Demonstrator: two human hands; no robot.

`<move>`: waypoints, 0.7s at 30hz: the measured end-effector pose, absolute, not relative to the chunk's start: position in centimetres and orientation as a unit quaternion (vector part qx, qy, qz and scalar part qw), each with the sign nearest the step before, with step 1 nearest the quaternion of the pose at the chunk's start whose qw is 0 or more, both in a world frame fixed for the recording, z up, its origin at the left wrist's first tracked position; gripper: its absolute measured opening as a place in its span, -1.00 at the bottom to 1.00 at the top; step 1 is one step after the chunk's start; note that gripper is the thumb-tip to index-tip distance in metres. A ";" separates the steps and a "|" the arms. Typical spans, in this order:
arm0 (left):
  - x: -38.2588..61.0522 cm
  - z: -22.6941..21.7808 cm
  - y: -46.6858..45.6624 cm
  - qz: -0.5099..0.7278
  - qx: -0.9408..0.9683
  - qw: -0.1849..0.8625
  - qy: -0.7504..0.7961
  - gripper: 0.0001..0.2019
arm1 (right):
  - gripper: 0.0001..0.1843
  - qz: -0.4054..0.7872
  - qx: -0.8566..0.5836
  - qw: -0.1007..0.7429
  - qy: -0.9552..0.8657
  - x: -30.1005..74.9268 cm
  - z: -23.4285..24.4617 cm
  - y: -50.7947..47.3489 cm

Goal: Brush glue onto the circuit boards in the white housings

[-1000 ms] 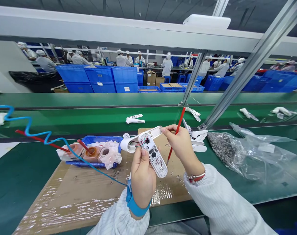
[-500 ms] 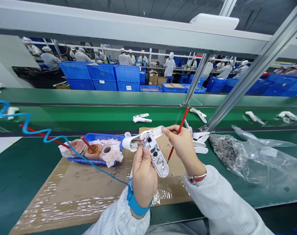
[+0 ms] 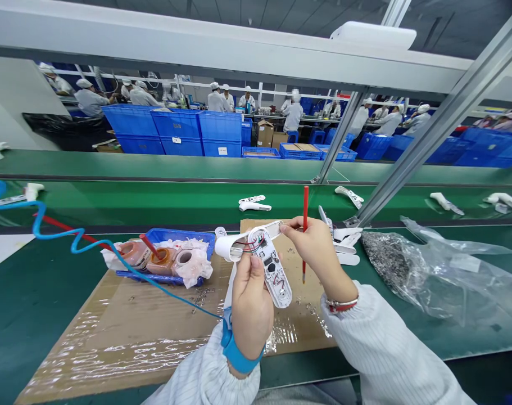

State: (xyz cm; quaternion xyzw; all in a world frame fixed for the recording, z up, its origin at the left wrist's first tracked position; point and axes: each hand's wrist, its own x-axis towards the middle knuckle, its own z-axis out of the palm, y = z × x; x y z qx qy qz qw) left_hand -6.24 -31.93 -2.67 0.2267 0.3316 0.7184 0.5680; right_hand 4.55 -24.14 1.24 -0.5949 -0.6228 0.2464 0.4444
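Observation:
My left hand [image 3: 251, 304] is closed around an opened white handheld device [image 3: 272, 270]; its half with a circuit board faces me, and thin coloured wires run into the rounded head. My right hand [image 3: 312, 242] pinches the far end of the other housing half [image 3: 273, 229] between thumb and fingertips. The same hand holds a thin red brush [image 3: 305, 247], nearly upright, with its tip down above the cardboard [image 3: 154, 337]. On my left wrist sits a blue strap [image 3: 240, 351] with a coiled blue cord.
A blue tray [image 3: 207, 242] at left holds several jars in wrapping, with red sticks. Small metal pieces lie on the cardboard. White housings [image 3: 346, 247] and a clear bag of small metal parts [image 3: 384, 261] are at right. Similar devices [image 3: 254, 203] lie on the green belt behind; metal posts [image 3: 340, 135] rise there.
The red brush has swung from a slant to nearly upright in my right hand. Both hands stay on the device, and the pieces on the belt have shifted slightly right.

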 end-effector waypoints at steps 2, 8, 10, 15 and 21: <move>-6.3 -2.9 -31.9 0.711 0.237 0.566 0.344 -0.64 | -0.84 0.248 -0.597 0.417 -0.639 4.9 1.6 -23.8; -6.2 -2.8 -31.6 0.708 0.221 0.582 0.335 -0.69 | -0.75 0.257 -0.596 0.346 -0.677 6.7 2.4 -22.0; -6.4 -2.3 -31.3 0.714 0.207 0.592 0.311 -0.76 | -0.69 0.315 -0.565 0.349 -0.678 7.4 2.3 -21.3; -6.6 -0.1 -28.5 0.705 0.200 0.623 0.272 -0.82 | -0.69 0.309 -0.498 0.375 -0.718 8.6 1.6 -19.1; -5.5 3.0 -17.9 0.683 0.156 0.650 0.295 -0.84 | -0.78 0.214 -0.551 0.391 -0.705 10.6 2.9 -16.2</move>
